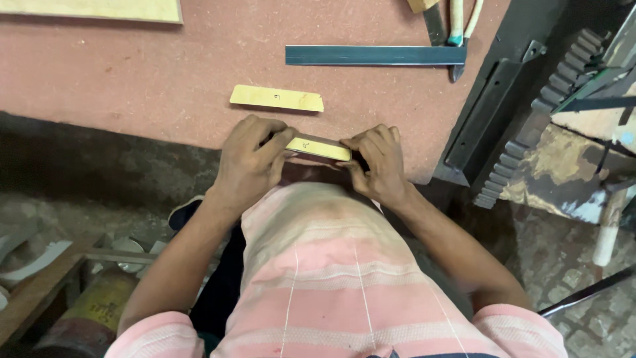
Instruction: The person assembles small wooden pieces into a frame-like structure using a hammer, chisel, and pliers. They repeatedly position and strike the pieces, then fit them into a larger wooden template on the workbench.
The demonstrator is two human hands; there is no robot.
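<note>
Both my hands hold one small yellow wooden strip (pixel 318 148) at the near edge of the reddish workbench (pixel 165 73). My left hand (pixel 248 162) grips its left end with the fingers curled over it. My right hand (pixel 375 162) pinches its right end. A second, longer yellow strip (pixel 277 98) lies flat on the bench just beyond my hands, untouched.
A dark steel ruler (pixel 374 55) lies across the bench farther back, with tool handles (pixel 457 20) above it. A pale board (pixel 93 9) sits at the far left corner. A black metal bracket (pixel 487 113) and toothed rack (pixel 540 119) stand to the right.
</note>
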